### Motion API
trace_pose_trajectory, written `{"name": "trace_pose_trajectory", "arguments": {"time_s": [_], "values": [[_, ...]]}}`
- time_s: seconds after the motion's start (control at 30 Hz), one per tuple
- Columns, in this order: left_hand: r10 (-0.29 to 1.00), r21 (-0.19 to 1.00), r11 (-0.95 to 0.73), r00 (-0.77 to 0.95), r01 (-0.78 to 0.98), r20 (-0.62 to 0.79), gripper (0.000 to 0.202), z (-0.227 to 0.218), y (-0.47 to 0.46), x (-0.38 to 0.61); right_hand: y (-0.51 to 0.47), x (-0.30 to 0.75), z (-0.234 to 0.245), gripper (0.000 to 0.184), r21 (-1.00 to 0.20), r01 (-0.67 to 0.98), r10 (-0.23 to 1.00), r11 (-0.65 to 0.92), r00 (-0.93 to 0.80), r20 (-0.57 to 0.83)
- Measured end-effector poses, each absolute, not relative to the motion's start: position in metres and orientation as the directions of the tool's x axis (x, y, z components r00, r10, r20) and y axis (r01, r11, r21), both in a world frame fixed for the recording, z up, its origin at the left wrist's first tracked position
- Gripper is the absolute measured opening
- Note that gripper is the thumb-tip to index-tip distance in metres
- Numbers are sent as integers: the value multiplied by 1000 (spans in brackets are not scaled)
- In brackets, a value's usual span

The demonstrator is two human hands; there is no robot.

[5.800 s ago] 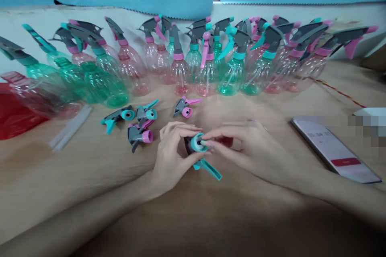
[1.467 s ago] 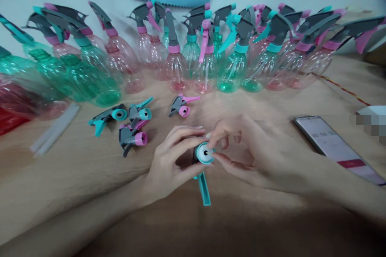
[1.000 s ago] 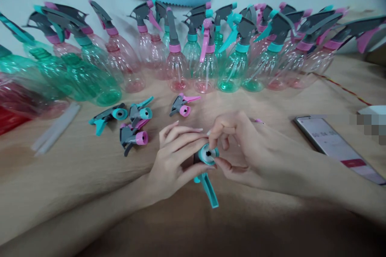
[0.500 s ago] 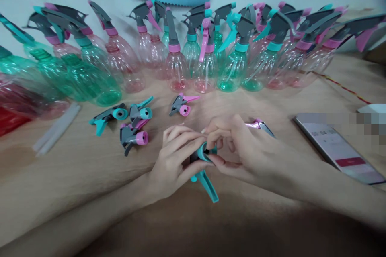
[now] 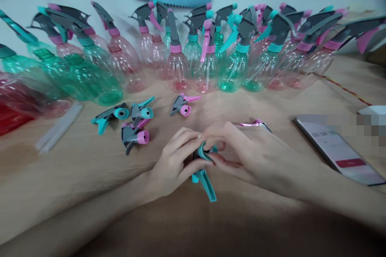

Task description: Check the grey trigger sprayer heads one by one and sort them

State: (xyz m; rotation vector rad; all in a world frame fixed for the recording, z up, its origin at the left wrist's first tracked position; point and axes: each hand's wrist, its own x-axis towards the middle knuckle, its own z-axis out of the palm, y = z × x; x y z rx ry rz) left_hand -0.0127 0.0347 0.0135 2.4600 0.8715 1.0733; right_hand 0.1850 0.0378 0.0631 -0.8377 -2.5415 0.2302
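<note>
My left hand (image 5: 173, 162) is closed round a grey and teal trigger spray head (image 5: 208, 186), held low over the table with its trigger pointing down towards me. My right hand (image 5: 247, 150) has its fingers and thumb closed on the teal collar end of the same spray head, the index finger at the collar's opening. The fingers hide much of the head's grey body. A pink and grey spray head (image 5: 256, 122) lies just beyond my right hand, partly covered by it.
Several loose spray heads (image 5: 135, 134) lie to the left, and a pink one (image 5: 182, 106) farther back. Pink and green bottles (image 5: 235, 72), many with spray heads, line the back. Clear tubes (image 5: 58, 128) lie at left. A phone (image 5: 337, 148) showing a timer lies at right.
My right hand's fingers have shifted over the collar, the index finger now bent down to its opening. Both hands still hold the spray head in nearly the same place.
</note>
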Motion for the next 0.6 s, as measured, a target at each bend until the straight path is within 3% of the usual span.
{"name": "trace_pose_trajectory", "arguments": {"time_s": [0.13, 0.33, 0.6], "values": [[657, 507, -754, 472, 418, 587, 28, 10, 35, -12, 39, 178, 54, 30, -285, 562, 628, 776, -647, 433], [704, 514, -709, 440, 483, 558, 29, 21, 32, -12, 44, 197, 68, 40, -376, 575, 683, 727, -665, 302], [772, 286, -594, 433, 751, 466, 27, 64, 42, -65, 58, 272, 51, 53, -244, 738, 766, 629, -642, 32]]}}
